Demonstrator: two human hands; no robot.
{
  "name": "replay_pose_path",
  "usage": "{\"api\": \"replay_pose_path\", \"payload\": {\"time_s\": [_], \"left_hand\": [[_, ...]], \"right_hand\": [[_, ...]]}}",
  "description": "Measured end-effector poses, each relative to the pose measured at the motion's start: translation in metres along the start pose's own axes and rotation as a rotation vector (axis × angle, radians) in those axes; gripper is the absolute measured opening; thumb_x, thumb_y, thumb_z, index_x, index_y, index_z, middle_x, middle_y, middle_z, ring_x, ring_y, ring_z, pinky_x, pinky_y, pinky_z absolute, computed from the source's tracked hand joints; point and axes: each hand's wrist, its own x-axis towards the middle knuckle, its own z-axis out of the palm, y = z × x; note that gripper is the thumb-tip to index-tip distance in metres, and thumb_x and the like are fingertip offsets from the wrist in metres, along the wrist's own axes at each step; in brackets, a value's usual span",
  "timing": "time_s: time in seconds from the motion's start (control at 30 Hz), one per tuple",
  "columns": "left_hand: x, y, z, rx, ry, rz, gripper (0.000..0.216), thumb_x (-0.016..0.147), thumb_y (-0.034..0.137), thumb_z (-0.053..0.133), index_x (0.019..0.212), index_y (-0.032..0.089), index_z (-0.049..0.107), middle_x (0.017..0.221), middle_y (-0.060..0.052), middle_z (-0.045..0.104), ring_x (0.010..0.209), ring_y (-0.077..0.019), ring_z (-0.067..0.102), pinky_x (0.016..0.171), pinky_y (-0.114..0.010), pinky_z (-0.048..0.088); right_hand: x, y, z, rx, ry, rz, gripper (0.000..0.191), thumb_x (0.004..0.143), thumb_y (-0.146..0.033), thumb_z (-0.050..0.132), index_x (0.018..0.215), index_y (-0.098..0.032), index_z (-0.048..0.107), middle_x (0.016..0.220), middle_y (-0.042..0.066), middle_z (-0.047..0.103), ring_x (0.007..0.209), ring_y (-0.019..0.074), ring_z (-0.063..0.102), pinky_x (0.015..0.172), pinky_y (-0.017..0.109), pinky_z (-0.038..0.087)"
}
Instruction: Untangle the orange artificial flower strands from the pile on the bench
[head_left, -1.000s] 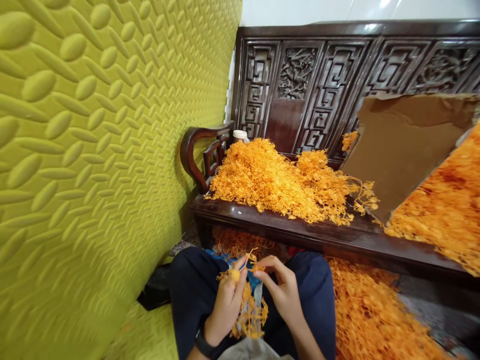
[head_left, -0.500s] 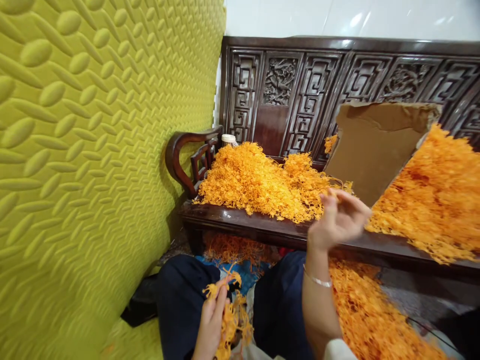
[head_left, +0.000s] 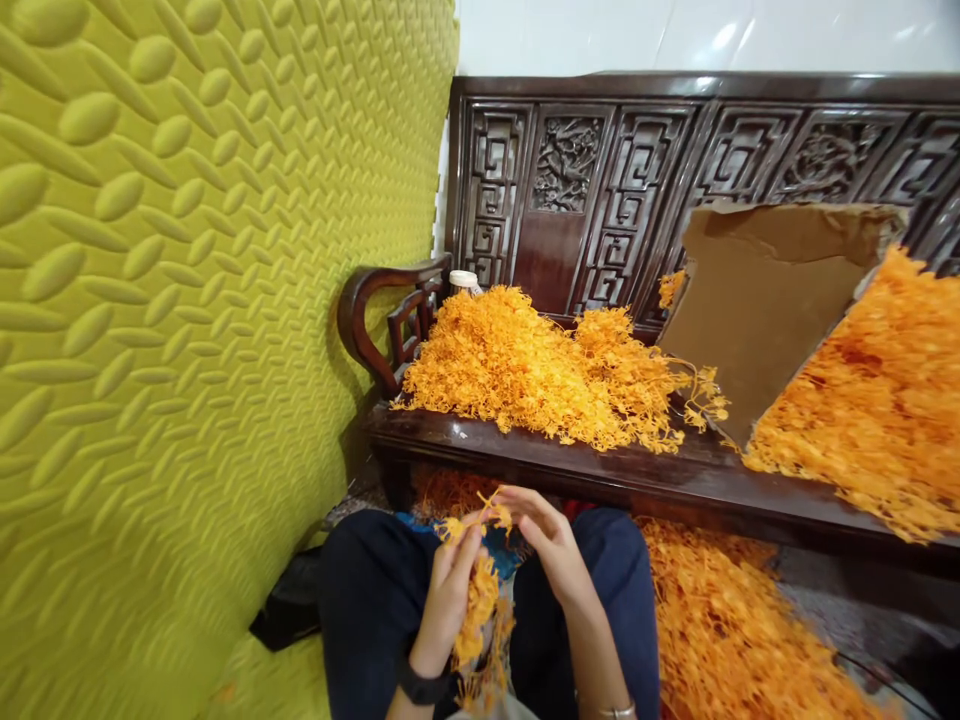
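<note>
So there's a tangled bunch of orange strands (head_left: 480, 610) sitting over the lap, between the knees. Left hand (head_left: 448, 600) is curled around it, fingers closed. Right hand (head_left: 551, 545) pinches the top bit with thumb and fingertips, other fingers loose. Just ahead, a dark carved bench (head_left: 600, 470) carries a big orange pile (head_left: 540, 370) and a cardboard sheet (head_left: 765, 300).

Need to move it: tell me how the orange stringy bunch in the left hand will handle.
The orange stringy bunch probably flops: strands dangle below the left hand. Likely light, pinched by fingertips alone. It may tangle and shed.
</note>
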Motion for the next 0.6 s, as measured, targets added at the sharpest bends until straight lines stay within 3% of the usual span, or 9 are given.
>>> {"api": "replay_pose_path", "payload": {"time_s": [0.13, 0.23, 0.33, 0.47, 0.6], "left_hand": [[0.006, 0.000, 0.006, -0.049, -0.051, 0.081, 0.053, 0.075, 0.057, 0.058, 0.107, 0.016, 0.067, 0.115, -0.010, 0.066, 0.111, -0.0266, 0.058, 0.095, -0.034, 0.045], [0.003, -0.006, 0.000, 0.063, -0.070, 0.126, 0.046, 0.081, 0.054, 0.053, 0.103, 0.016, 0.068, 0.110, -0.009, 0.067, 0.110, -0.0246, 0.057, 0.098, -0.032, 0.041], [-0.010, -0.016, -0.010, 0.226, -0.145, 0.085, 0.043, 0.085, 0.052, 0.046, 0.089, 0.017, 0.071, 0.095, -0.008, 0.070, 0.097, -0.0231, 0.061, 0.091, -0.029, 0.042], [-0.032, -0.030, -0.018, 0.285, -0.295, 0.063, 0.048, 0.084, 0.057, 0.044, 0.075, 0.017, 0.069, 0.079, -0.006, 0.068, 0.078, -0.0203, 0.061, 0.077, -0.026, 0.045], [-0.047, -0.030, -0.016, 0.301, -0.243, 0.018, 0.052, 0.084, 0.060, 0.042, 0.064, 0.019, 0.067, 0.068, -0.005, 0.064, 0.069, -0.0183, 0.058, 0.068, -0.025, 0.044]], "right_hand": [[-0.003, -0.006, 0.019, -0.094, 0.099, 0.003, 0.034, 0.079, -0.043, 0.062, 0.105, -0.020, 0.064, 0.100, 0.008, 0.069, 0.093, 0.0212, 0.065, 0.083, 0.034, 0.052], [-0.002, -0.008, 0.012, -0.345, 0.155, -0.065, 0.024, 0.083, -0.035, 0.060, 0.101, -0.020, 0.067, 0.099, 0.007, 0.069, 0.092, 0.0208, 0.065, 0.084, 0.032, 0.051], [-0.008, -0.007, -0.010, -0.556, 0.026, -0.102, 0.021, 0.087, -0.026, 0.054, 0.102, -0.021, 0.066, 0.090, 0.006, 0.069, 0.081, 0.0174, 0.065, 0.074, 0.027, 0.051], [-0.022, -0.010, -0.030, -0.676, -0.123, -0.143, 0.024, 0.092, -0.023, 0.045, 0.080, -0.018, 0.065, 0.062, 0.000, 0.057, 0.056, 0.0119, 0.054, 0.055, 0.022, 0.043], [-0.030, -0.020, -0.025, -0.707, -0.043, -0.299, 0.019, 0.090, -0.017, 0.046, 0.082, -0.019, 0.063, 0.062, 0.000, 0.056, 0.059, 0.0127, 0.051, 0.058, 0.025, 0.041]]}}
